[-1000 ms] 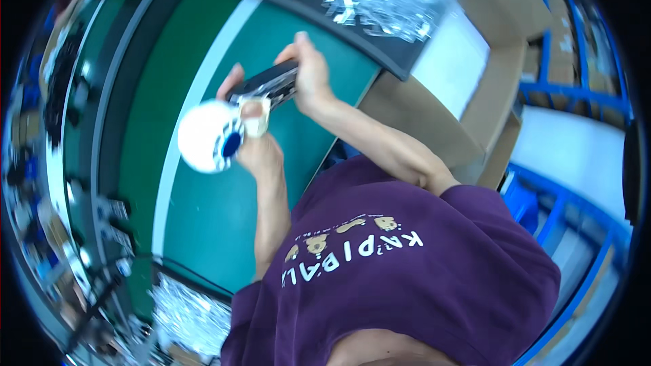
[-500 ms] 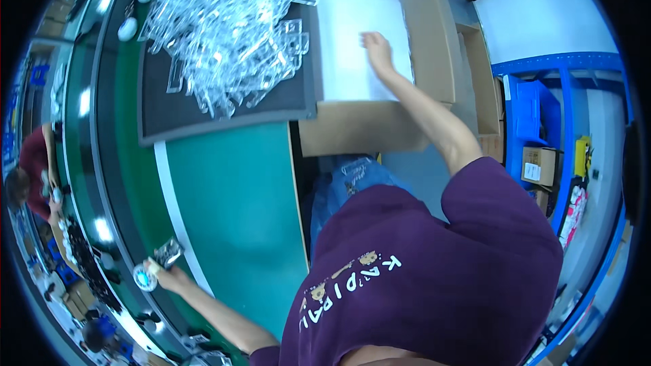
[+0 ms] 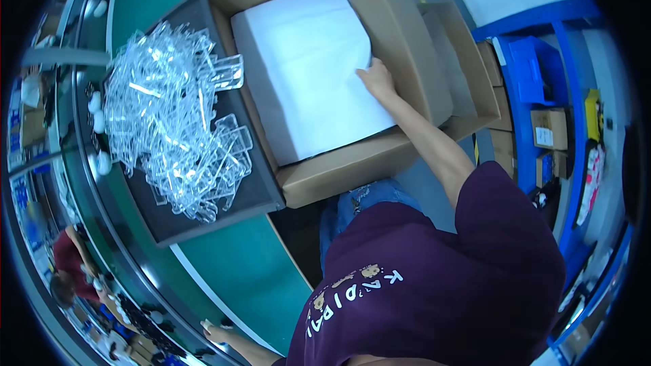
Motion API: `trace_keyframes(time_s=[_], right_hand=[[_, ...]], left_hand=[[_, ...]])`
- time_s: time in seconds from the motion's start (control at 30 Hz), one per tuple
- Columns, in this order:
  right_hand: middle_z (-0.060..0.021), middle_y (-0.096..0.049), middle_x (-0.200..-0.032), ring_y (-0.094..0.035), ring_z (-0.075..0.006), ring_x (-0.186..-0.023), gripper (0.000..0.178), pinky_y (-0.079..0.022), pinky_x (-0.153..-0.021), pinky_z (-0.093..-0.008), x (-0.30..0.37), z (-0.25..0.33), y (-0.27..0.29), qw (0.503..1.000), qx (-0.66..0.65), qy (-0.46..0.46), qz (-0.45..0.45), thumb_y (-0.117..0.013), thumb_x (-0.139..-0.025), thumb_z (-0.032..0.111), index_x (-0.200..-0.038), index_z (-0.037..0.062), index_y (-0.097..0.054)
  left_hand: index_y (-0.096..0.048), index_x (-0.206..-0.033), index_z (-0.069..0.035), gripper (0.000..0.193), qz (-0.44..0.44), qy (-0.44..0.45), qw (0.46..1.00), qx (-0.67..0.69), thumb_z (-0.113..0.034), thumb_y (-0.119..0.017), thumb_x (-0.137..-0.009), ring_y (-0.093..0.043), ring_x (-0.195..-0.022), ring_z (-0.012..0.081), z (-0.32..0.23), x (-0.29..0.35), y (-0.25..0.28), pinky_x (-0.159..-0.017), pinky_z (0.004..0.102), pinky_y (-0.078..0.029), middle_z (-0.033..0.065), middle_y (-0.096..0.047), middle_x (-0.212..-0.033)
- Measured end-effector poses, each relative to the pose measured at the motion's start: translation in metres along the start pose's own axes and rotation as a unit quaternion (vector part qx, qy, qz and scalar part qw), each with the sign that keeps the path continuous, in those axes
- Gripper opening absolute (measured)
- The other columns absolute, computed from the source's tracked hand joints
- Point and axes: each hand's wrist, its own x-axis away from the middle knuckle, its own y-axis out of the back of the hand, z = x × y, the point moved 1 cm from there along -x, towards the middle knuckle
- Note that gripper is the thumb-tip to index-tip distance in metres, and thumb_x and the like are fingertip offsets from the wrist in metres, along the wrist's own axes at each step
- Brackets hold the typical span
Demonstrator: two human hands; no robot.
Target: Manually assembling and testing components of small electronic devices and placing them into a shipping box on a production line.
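My right hand [image 3: 378, 81] is at the right edge of a white sheet [image 3: 305, 61], its fingers closed on that edge, which curves up slightly. The sheet lies inside an open cardboard box [image 3: 352, 166]. At the lower left, my left hand [image 3: 218, 333] is over the edge of the bench, fingers pinched together. A small pale bit shows at its fingertips, too small to name. To the left of the box, a dark grey tray [image 3: 251, 213] carries a heap of clear plastic pieces [image 3: 169, 115].
The green bench top [image 3: 251, 278] runs beside a dark conveyor line [image 3: 129, 244] with white round items [image 3: 103, 163]. Across it, a person in a dark red top [image 3: 71, 264] is working. Blue shelving [image 3: 566, 95] with bins and cartons stands at the right.
My view has turned, so the box and tray appear lower and further left. My right hand has gone from above the sheet to its right edge. The left hand has left the round white item.
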Motion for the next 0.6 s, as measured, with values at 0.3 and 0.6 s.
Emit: trace_keyframes(time_s=[0.3, 0.6], right_hand=[[-0.0081, -0.06, -0.083, -0.056, -0.0179, -0.08, 0.032, -0.045, -0.077, -0.0347, 0.021, 0.034, 0.098, 0.934, -0.27, 0.109, 0.206, -0.06, -0.071, 0.012, -0.101, 0.0002, -0.059], [-0.0132, -0.059, -0.107, -0.057, -0.0216, -0.092, 0.03, -0.045, -0.079, -0.0311, 0.122, 0.0, 0.417, 0.855, -0.146, 0.35, -0.354, -0.048, -0.089, 0.018, -0.114, 0.0003, -0.052]], left_hand=[[-0.057, -0.108, -0.002, 0.043, 0.149, -0.168, 0.958, 0.179, -0.037, -0.06, -0.083, -0.057, -0.084, 0.021, -0.103, 0.014, -0.043, -0.068, 0.0305, -0.047, 0.0102, -0.059, -0.098], [-0.057, -0.111, -0.004, 0.037, 0.23, -0.18, 0.925, 0.243, -0.031, -0.057, -0.086, -0.058, -0.085, 0.0187, -0.186, 0.078, -0.079, -0.073, 0.0283, -0.047, 0.0087, -0.059, -0.099]])
